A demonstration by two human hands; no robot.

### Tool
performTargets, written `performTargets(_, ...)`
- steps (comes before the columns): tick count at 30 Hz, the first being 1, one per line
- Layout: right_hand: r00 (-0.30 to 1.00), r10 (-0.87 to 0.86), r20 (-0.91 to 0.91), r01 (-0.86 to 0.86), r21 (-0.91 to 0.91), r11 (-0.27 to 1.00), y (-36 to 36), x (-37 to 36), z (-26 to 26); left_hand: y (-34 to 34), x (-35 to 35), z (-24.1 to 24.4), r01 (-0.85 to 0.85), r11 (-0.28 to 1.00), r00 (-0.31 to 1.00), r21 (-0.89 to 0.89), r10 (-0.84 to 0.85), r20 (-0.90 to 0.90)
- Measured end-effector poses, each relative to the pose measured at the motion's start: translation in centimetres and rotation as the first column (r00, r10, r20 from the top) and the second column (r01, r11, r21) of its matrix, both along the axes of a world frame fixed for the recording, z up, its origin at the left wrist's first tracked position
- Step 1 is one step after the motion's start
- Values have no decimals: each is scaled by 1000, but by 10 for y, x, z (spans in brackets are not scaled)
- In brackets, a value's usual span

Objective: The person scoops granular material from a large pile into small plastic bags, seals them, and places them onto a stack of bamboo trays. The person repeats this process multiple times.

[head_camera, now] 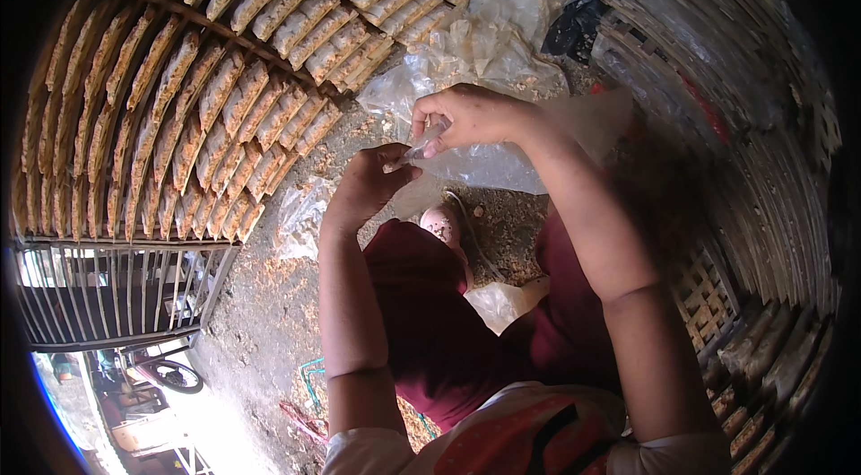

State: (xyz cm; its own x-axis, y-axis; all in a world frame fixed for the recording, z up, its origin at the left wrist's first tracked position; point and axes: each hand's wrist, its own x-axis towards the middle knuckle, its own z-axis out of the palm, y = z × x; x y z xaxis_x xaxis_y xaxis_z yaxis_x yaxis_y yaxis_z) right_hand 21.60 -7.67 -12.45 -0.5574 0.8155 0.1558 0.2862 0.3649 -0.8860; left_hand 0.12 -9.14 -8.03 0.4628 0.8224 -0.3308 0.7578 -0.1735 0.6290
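A clear plastic sheet or bag [498, 165] is held up above my knees, its edge bunched into a narrow roll between my two hands. My left hand [370, 182] pinches the lower left end of that roll between thumb and fingers. Just above and to the right, my right hand [467, 118] grips the same plastic, fingers curled over it. The rest of the sheet spreads to the right, partly behind my right forearm. Whether anything is inside the plastic I cannot tell.
Slatted racks of crumb-edged slabs [229, 85] rise at the left and top. Crumpled plastic [504, 38] and a black plastic bag [572, 24] lie ahead. Stacked woven bamboo trays [760, 206] stand at right. Crumbs litter the floor [269, 320]; a wheel [175, 375] shows lower left.
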Motion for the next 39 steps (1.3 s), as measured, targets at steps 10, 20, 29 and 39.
performTargets(10, 995, 60, 75, -55, -77, 996, 0, -1, 6, 2, 3, -12, 81, 987, 951, -137, -35, 307)
performTargets(20, 868, -478, 136, 353, 508, 786, 5, 11, -13, -4, 12, -18, 125, 791, 636, -600, 400, 660)
performTargets(29, 755, -447, 479, 219, 458, 861, -50, -35, -65, 13, 9, -69, -61, 635, 355, -770, 735, 578)
performTargets(39, 610, -694, 382, 492, 504, 710, -42, -31, -61, -4, 22, -55, -34, 758, 344, -652, 621, 704)
